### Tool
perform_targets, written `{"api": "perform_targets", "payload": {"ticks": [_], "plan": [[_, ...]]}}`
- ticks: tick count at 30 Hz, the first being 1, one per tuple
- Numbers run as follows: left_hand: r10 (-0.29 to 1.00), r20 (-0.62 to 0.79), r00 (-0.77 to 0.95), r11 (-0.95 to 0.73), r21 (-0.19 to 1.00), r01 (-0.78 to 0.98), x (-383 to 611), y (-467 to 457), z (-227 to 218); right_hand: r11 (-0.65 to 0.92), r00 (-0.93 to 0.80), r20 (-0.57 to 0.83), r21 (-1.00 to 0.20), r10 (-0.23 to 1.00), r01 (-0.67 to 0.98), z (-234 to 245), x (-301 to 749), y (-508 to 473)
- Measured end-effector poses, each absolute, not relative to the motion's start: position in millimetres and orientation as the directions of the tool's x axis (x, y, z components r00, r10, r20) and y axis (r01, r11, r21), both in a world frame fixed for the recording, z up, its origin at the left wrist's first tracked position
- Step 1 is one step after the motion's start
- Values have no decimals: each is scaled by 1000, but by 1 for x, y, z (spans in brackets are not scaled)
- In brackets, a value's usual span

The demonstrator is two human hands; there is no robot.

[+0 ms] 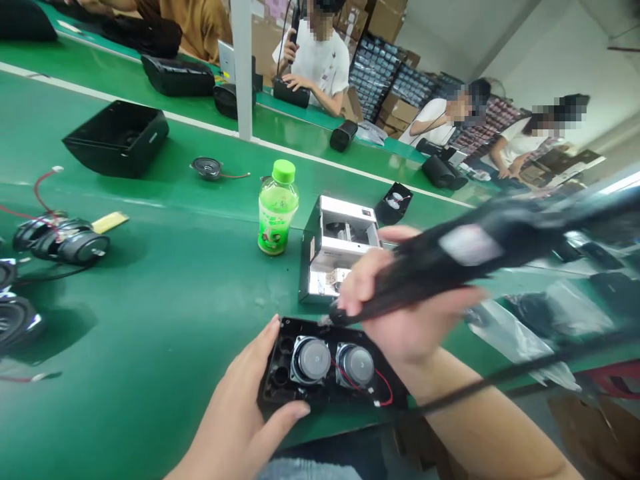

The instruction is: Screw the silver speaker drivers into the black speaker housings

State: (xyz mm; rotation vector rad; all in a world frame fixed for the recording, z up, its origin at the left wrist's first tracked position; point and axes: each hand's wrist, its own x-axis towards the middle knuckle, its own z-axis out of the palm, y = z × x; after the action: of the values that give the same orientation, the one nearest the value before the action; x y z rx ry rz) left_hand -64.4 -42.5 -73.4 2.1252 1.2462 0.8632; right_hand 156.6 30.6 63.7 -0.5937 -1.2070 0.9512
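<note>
My left hand (250, 393) grips the left end of a black speaker housing (320, 400), its thumb along the near edge and its fingers at the far side. Two round speaker drivers sit side by side in the housing, a left driver (313, 360) and a right driver (359, 364), with thin red wires (385, 387) at the right one. My right hand (400, 320) is wrapped round a black electric screwdriver (435, 260), blurred by motion. The tool slants down to the left, its tip at the housing's far edge. Whether the tip touches a screw cannot be made out.
Behind the housing stand a black-and-white box (313, 247) and a green-capped bottle (277, 217). Loose speaker drivers (60, 240) lie at left, near an open black case (120, 140). A dark cable (490, 380) crosses at right. Co-workers sit across the green table (175, 320).
</note>
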Motion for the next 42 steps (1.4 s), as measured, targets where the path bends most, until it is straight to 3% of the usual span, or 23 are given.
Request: {"api": "perform_targets", "payload": {"ticks": [3,8,21,26,30,35,39,42], "plan": [[901,253,353,-421,707,568,-65,-44,-76,594,222,558,-788,800,-159,96,174,38],[903,250,350,-418,698,581,-66,-43,-72,683,204,662,-729,721,-46,92,178,60],[908,218,358,-393,741,544,-65,-44,-72,560,279,525,-826,804,-59,76,180,51],[919,100,381,-318,759,569,-57,-44,-63,439,286,390,-889,875,-129,101,165,-2],[907,72,415,-317,765,561,-54,-41,-55,346,213,326,-936,921,-61,106,155,-39],[879,145,455,-389,769,507,-53,-40,-55,254,-116,259,-966,959,-54,94,154,-56],[867,189,462,-422,772,475,-52,-40,-56,276,-4,276,-961,961,-22,91,143,-51],[862,208,462,-436,769,468,-51,-40,-56,237,-39,236,-971,971,27,94,136,-44]]}}
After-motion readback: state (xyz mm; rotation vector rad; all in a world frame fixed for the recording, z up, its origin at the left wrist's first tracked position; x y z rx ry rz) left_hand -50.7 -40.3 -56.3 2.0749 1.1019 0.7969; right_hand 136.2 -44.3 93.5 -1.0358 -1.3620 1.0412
